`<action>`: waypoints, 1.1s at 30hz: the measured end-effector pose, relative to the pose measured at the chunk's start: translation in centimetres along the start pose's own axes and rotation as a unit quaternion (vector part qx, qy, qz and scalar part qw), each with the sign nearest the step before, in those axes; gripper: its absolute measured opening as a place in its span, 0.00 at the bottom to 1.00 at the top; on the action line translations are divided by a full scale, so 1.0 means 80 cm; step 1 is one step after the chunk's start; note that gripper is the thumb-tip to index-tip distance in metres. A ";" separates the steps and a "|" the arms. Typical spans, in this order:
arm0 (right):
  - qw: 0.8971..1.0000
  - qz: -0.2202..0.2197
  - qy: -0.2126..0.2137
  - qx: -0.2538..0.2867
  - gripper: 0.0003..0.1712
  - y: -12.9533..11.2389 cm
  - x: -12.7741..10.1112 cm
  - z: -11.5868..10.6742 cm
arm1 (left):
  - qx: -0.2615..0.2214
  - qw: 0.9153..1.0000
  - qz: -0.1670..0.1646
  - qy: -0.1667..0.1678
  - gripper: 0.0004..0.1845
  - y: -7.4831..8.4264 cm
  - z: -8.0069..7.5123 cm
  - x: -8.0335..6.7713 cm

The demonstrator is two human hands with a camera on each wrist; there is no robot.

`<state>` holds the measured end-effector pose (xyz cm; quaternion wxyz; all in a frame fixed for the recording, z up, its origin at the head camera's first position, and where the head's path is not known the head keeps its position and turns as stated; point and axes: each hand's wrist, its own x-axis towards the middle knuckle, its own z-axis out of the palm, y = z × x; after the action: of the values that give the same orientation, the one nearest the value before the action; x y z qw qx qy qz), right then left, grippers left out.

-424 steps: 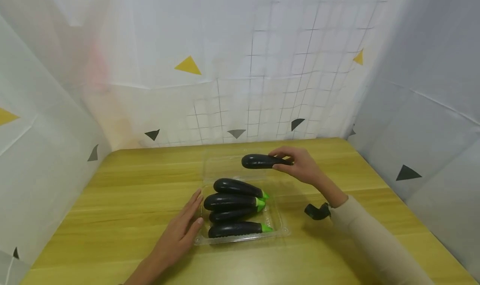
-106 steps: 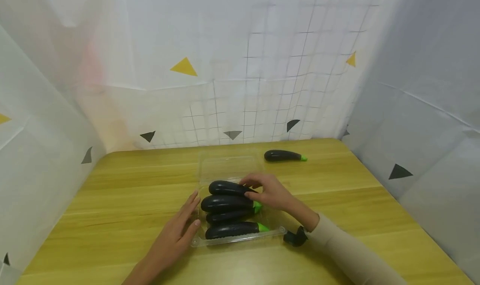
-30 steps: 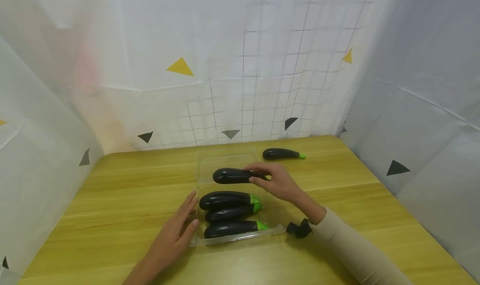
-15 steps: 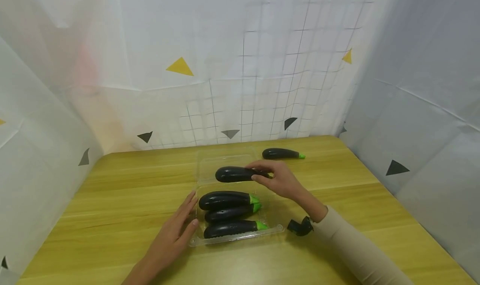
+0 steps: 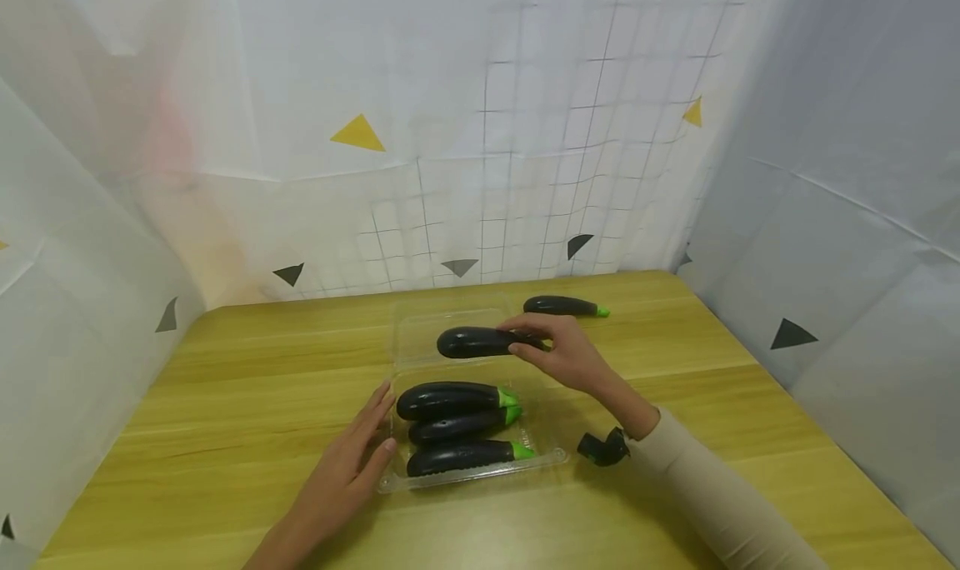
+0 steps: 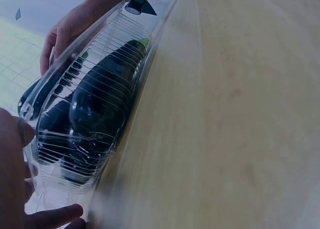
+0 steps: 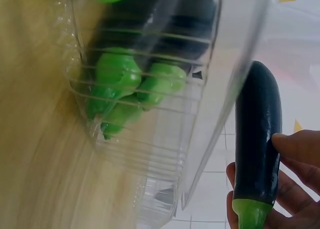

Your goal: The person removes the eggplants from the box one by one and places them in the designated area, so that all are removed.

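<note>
My right hand [image 5: 558, 349] pinches an eggplant [image 5: 472, 342] near its stem end, fingers on one side and thumb on the other. The eggplant lies nearly level above the back of a clear plastic clamshell box [image 5: 551, 460], its green cap [image 7: 251, 211] showing in the right wrist view. Inside the box lie three more eggplants [image 5: 450, 401], green stems to the right. My left hand [image 5: 341, 470] rests along the box's left side, fingers fairly straight, with the thumb [image 6: 25, 131] at the rim in the left wrist view.
Another eggplant [image 5: 558, 305] lies on the wooden table [image 5: 247, 403] at the back right. The box's clear lid [image 5: 420, 337] lies folded back behind it. A black strap-like device [image 5: 602, 447] sits at the right wrist. White sheeting [image 5: 285, 95] stands behind the table.
Earlier, one eggplant was set down at the back right. My right hand then lifted a second one out of the box and has moved it slightly right and back. The left hand stays put.
</note>
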<state>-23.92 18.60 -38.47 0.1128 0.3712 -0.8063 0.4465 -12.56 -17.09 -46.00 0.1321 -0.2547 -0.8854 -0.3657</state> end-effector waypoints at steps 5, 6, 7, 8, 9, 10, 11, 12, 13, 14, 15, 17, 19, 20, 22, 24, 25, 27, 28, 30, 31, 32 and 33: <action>1.000 -0.002 0.005 -0.005 0.17 0.002 0.000 -0.004 | 0.000 1.000 0.002 0.001 0.31 0.000 -0.001 -0.001; 1.000 -0.001 0.006 -0.006 0.17 0.002 0.000 -0.005 | 0.000 1.000 0.002 0.001 0.31 0.001 -0.001 -0.001; 1.000 -0.001 0.007 -0.007 0.17 0.002 0.000 -0.006 | 0.000 1.000 0.003 0.001 0.31 0.001 -0.001 -0.001; 1.000 0.000 0.007 -0.008 0.17 0.002 0.000 -0.006 | 0.000 1.000 0.003 0.001 0.31 0.001 -0.001 0.000; 1.000 0.001 0.007 -0.009 0.17 0.002 0.000 -0.007 | 0.000 1.000 0.003 0.001 0.31 0.001 -0.001 0.000; 1.000 0.001 0.008 -0.012 0.17 0.003 0.000 -0.008 | 0.000 1.000 0.004 0.001 0.31 0.001 -0.001 0.000; 1.000 0.001 0.010 -0.013 0.17 0.004 0.000 -0.009 | 0.000 1.000 0.004 0.002 0.31 0.001 -0.001 0.000; 1.000 0.001 0.011 -0.016 0.17 0.004 0.000 -0.010 | 0.000 1.000 0.004 0.002 0.31 0.001 -0.001 0.000; 1.000 0.001 0.012 -0.017 0.17 0.005 0.000 -0.011 | 0.000 1.000 0.005 0.002 0.31 0.001 -0.001 -0.001; 1.000 0.000 0.013 -0.019 0.17 0.005 0.000 -0.012 | 0.000 1.000 0.006 0.002 0.31 0.001 -0.001 0.000; 1.000 -0.001 0.015 -0.021 0.17 0.006 0.000 -0.014 | -0.001 1.000 0.006 0.003 0.31 0.001 -0.001 -0.001; 1.000 -0.003 0.017 -0.023 0.17 0.007 0.000 -0.016 | -0.001 1.000 0.008 0.004 0.31 0.001 -0.001 -0.001; 1.000 -0.004 0.020 -0.024 0.18 0.007 0.000 -0.019 | -0.002 1.000 0.009 0.004 0.31 0.001 -0.001 -0.001; 0.999 -0.005 0.022 -0.025 0.18 0.008 0.000 -0.020 | -0.002 1.000 0.009 0.004 0.31 0.001 -0.001 -0.001; 0.999 -0.005 0.025 -0.025 0.18 0.009 0.000 -0.022 | -0.002 1.000 0.010 0.005 0.31 0.001 -0.001 -0.001; 0.999 -0.003 0.027 -0.025 0.18 0.010 0.001 -0.024 | -0.002 1.000 0.010 0.005 0.31 0.001 -0.001 -0.002; 0.999 -0.002 0.027 -0.025 0.18 0.011 0.000 -0.025 | -0.001 1.000 0.010 0.005 0.31 0.001 -0.001 -0.002; 0.999 0.001 0.027 -0.028 0.18 0.011 0.000 -0.026 | 0.001 1.000 0.010 0.006 0.31 0.001 -0.001 -0.002; 0.999 0.002 0.027 -0.029 0.18 0.011 0.000 -0.027 | 0.001 1.000 0.010 0.006 0.31 0.001 -0.001 -0.002; 0.999 0.005 0.026 -0.032 0.18 0.010 0.000 -0.029 | 0.002 1.000 0.010 0.006 0.31 0.001 -0.001 -0.002; 0.999 0.007 0.026 -0.032 0.18 0.010 0.000 -0.030 | 0.002 1.000 0.011 0.006 0.31 0.001 -0.001 -0.002; 0.999 0.009 0.025 -0.032 0.18 0.009 0.000 -0.030 | 0.002 1.000 0.012 0.007 0.31 0.001 -0.001 -0.002; 0.999 0.011 0.024 -0.032 0.18 0.010 0.000 -0.031 | 0.001 1.000 0.013 0.007 0.31 0.001 -0.001 -0.002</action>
<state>-24.81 20.88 -37.54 0.1389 0.3475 -0.8213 0.4306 -12.39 -17.15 -45.93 0.1432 -0.2633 -0.8816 -0.3645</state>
